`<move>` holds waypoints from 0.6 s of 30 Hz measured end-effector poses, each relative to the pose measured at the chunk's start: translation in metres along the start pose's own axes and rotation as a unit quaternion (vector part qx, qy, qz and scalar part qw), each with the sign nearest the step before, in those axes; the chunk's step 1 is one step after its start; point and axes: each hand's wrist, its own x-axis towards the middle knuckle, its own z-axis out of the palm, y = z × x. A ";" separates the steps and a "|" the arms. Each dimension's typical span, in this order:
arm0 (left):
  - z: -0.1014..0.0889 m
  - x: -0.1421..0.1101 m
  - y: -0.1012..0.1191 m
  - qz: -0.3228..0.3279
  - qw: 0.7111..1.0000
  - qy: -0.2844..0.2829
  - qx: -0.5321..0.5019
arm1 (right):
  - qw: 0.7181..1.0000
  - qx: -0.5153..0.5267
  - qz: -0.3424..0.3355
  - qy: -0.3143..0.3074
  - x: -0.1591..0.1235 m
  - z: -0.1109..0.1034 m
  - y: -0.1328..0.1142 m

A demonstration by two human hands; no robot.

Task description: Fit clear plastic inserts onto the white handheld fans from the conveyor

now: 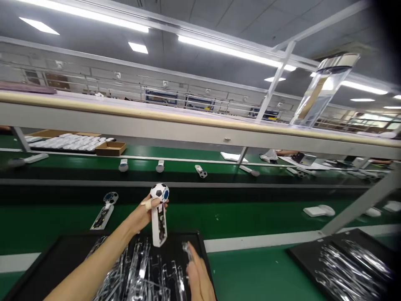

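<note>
My left hand, with a bandage-like wrap on its thumb, grips a white device just below its round football-patterned head. The device is upright and its hollow handle faces me, showing dark inner parts. Lower right, my right hand is smeared by motion; a clear plastic piece shows at its fingers and seems pinched there. Beneath both hands, a black tray carries a heap of clear plastic pieces. A similar device with its handle open lies on the green surface left of my left hand.
A second black tray with clear pieces stands at right. White devices lie on the green belt, and others line the far belt. A raised shelf crosses in front, with a slanted post at right. Other people's hands show far right.
</note>
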 end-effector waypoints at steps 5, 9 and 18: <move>0.018 -0.076 0.017 -0.031 0.906 -0.024 -0.422 | 0.984 -0.111 -0.138 -0.031 0.004 0.028 -0.047; 0.023 -0.101 0.023 -0.016 0.879 -0.041 -0.475 | 0.966 -0.187 -0.176 0.017 -0.015 0.059 -0.061; 0.016 -0.142 0.049 -0.029 0.905 0.022 -0.424 | 0.986 -0.065 -0.149 -0.029 -0.046 0.091 -0.034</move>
